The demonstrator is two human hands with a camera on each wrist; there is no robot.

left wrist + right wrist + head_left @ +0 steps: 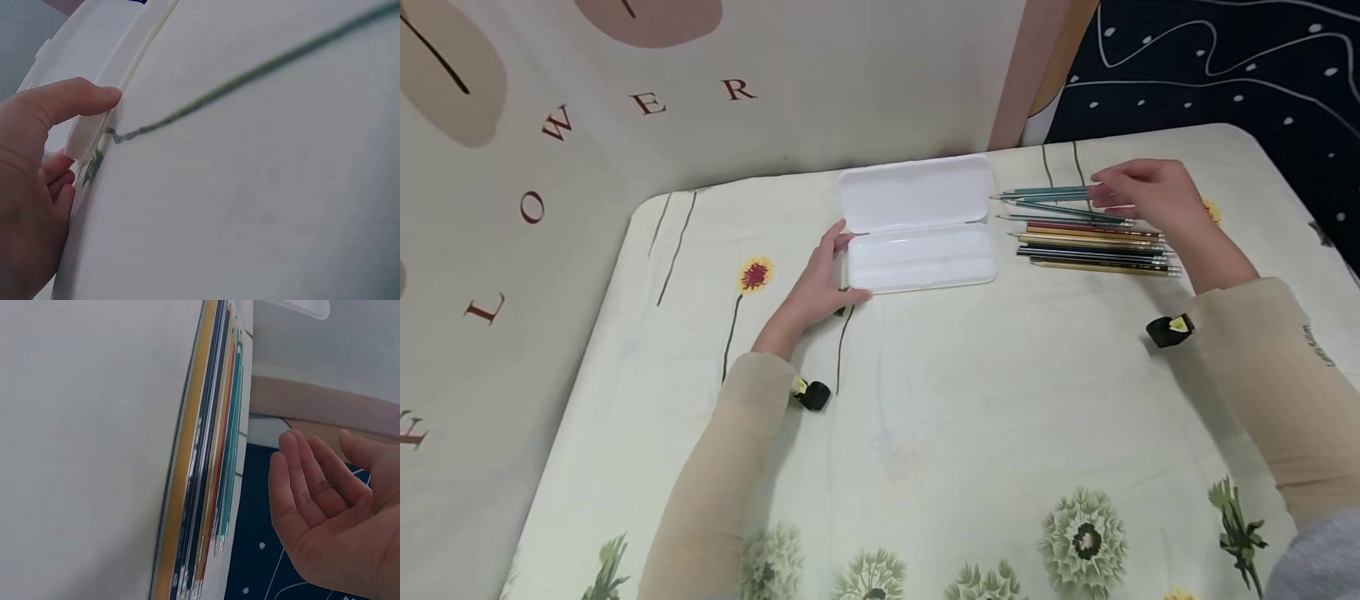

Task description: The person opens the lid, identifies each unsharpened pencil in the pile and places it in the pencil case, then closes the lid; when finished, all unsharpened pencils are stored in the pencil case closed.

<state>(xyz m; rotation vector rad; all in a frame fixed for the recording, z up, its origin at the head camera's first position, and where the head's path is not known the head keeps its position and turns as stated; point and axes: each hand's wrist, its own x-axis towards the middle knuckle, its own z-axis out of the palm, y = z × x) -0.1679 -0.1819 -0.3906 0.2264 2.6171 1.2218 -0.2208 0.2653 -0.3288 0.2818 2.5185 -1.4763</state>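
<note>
Two hands in play. Left hand (818,287) holds the left end of the white case (922,257): thumb on the near corner, fingers round the end. Right hand (1150,196) is over the teal end of the pencils (1093,251), fingers loosely curved together, thumb apart, palm bare in the right wrist view.

Occlusions: right hand covers the right ends of the upper teal pencils in head view. Exact pencil count not readable, dark ones merge; barrel print too small. Part of the case's left end is behind the left hand. Left wrist view crops the case at the top; right wrist view crops the pencils at the bottom edge and catches only a corner of the case.

Case: glossy white, shallow, hinged, lid laid open behind the base, at the far edge of the desk (970,400). Pencils lie just right of it, roughly parallel, points toward the case: teal at the far side, one slanted, then red, gold, black, gold nearest.
</note>
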